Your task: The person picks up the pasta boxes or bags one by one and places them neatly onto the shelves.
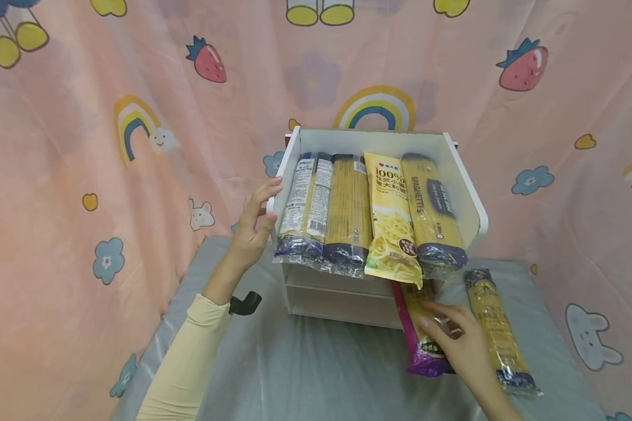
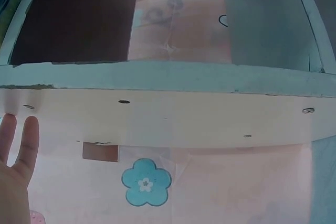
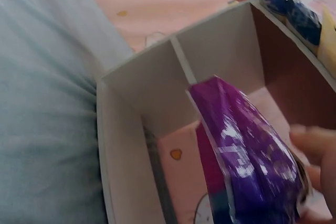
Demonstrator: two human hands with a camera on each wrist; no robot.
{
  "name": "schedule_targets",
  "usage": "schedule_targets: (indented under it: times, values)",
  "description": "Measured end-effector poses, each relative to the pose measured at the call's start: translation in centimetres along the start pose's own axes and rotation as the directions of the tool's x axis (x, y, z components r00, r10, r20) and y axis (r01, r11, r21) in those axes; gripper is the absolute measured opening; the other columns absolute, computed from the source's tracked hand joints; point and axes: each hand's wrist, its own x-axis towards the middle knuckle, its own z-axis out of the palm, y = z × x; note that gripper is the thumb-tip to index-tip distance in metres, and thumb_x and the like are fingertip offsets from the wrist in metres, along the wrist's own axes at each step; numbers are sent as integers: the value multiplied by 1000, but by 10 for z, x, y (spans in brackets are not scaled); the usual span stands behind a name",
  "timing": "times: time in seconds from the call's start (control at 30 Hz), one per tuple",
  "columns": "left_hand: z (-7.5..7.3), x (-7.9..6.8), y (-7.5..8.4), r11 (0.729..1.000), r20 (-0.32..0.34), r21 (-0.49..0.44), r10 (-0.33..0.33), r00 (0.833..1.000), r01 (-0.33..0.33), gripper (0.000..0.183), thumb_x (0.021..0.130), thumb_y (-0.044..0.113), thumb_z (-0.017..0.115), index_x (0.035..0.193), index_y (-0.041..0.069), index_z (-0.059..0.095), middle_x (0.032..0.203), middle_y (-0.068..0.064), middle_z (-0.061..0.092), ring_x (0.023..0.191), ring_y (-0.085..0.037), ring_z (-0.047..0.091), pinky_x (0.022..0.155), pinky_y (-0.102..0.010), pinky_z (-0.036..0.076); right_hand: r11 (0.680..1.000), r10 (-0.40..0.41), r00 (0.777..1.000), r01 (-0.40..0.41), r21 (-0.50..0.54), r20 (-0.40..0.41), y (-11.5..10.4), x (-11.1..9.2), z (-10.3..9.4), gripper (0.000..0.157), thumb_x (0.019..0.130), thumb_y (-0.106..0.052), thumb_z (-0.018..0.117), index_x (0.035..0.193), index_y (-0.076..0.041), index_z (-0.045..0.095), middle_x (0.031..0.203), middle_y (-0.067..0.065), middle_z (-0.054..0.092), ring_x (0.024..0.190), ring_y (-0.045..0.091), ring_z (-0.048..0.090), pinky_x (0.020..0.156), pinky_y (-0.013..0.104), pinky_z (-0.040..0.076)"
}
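Note:
My right hand point(image 1: 466, 345) pinches a purple-ended packet of pasta point(image 1: 426, 365) at the front right of a white shelf unit point(image 1: 342, 307). In the right wrist view the purple packet point(image 3: 247, 150) is tilted before the shelf's open compartments, with part of the hand at the right edge. With extended fingers, my left hand point(image 1: 248, 237) touches the left side panel of the top tray. That tray holds several pasta packets side by side, among them a yellow packet point(image 1: 392, 222) and a spaghetti packet point(image 1: 434, 210). The left wrist view shows two straight fingers point(image 2: 27, 142) against the shelf.
Another pasta packet point(image 1: 497, 333) lies on the grey cloth point(image 1: 316, 374) right of the shelf. A pink patterned curtain point(image 1: 242, 117) hangs behind and along both sides. Two lower compartments of the unit face the front.

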Motion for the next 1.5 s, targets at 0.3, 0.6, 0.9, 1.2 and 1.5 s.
schedule_targets:
  times: [0.3, 0.6, 0.9, 1.2, 1.5]
  values:
    - [1, 0, -2, 1000, -8, -22, 14, 1000, -15, 64, 101, 53, 39, 142, 3, 40, 157, -15, 37, 140, -21, 36, 95, -30, 43, 999, 32, 954, -37, 10, 299, 15, -19, -20, 77, 88, -27, 75, 154, -25, 35, 145, 14, 36, 116, 14, 42, 80, 37, 49]
    - [1, 0, -1, 999, -10, -31, 17, 1000, -18, 65, 101, 54, 39, 141, 3, 41, 157, -15, 37, 139, -20, 36, 94, -28, 41, 998, 54, 934, -61, 8, 354, 25, -29, -16, 101, 81, -32, 82, 158, -35, 17, 155, 21, 24, 135, 42, 32, 93, 70, 41]
    - [1, 1, -2, 999, -15, -37, 31, 999, -32, 65, 101, 53, 40, 141, 2, 40, 156, -17, 37, 139, -19, 37, 94, -27, 44, 904, -428, 893, 425, -52, -138, 36, -35, 20, 81, 76, -40, 82, 142, -4, 52, 141, 24, 48, 133, -11, 31, 104, 1, 28]
    - [1, 1, -3, 999, -11, -38, 25, 1000, -25, 64, 101, 53, 39, 141, 2, 40, 156, -16, 37, 138, -19, 37, 93, -27, 43, 828, -555, 798, 558, -59, -235, 35, -34, 38, 66, 86, -54, 65, 126, -1, 66, 134, 15, 64, 134, 5, 43, 115, 13, 26]
    - [1, 0, -2, 999, -10, -28, 20, 1000, -21, 64, 101, 53, 39, 141, 3, 40, 156, -16, 36, 138, -17, 36, 93, -27, 41, 880, -446, 831, 474, 4, -332, 34, -35, 53, 62, 69, -25, 88, 124, -3, 68, 128, 18, 66, 124, 2, 46, 108, 10, 30]
